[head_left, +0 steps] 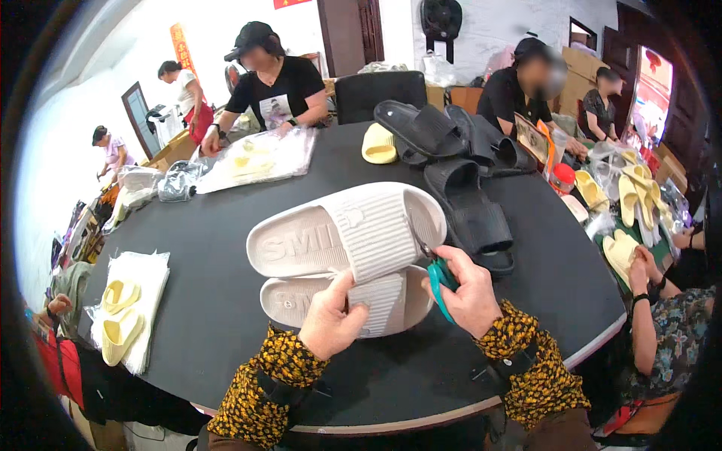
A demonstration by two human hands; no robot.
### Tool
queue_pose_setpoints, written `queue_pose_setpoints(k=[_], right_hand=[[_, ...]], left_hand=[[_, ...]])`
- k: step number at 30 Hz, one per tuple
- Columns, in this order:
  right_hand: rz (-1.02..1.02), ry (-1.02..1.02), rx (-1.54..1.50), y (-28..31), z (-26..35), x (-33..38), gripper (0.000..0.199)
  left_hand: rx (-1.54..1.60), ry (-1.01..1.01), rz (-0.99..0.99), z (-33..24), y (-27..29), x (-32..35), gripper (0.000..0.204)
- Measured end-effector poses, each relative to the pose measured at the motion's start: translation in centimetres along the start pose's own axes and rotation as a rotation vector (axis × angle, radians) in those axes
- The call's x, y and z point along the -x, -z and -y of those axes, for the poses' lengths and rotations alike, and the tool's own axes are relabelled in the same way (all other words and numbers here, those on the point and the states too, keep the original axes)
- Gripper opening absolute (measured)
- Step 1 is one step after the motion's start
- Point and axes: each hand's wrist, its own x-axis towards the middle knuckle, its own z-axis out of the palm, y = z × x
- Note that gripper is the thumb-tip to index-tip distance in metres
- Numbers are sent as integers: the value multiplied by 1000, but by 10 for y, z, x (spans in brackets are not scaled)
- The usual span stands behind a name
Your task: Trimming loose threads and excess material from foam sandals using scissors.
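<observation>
Two pale grey-beige slide sandals lie overlapping in front of me, the upper slide point(301, 233) partly covering the lower slide point(286, 301). My left hand point(335, 316) grips the pair at the strap, thumb on top, where the two meet. In my right hand point(466, 289) are teal-handled scissors point(440, 278), their dark blades at the open edge of the upper slide's strap. Whether the blade tips touch the strap, I cannot tell. Several black slides point(470, 207) are heaped just beyond my right hand.
A yellow slipper point(379, 144) stands at the table's far side. Yellow slippers point(120, 331) rest on plastic bags point(154, 286) at the left. Across the table a person point(274, 98) handles bagged slippers. Co-workers sit along the right, near piled yellow slippers point(639, 192). The black table point(210, 248) has a curved edge.
</observation>
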Motion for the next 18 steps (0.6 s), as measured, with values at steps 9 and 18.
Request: queue_pose_setpoints(k=[9, 18], right_hand=[[-155, -146, -313, 6, -6, -13, 41], [-122, -309, -559, 7, -7, -17, 49]], left_hand=[[22, 40, 0, 0, 7, -1, 46], [81, 38, 110, -5, 10, 0, 47]])
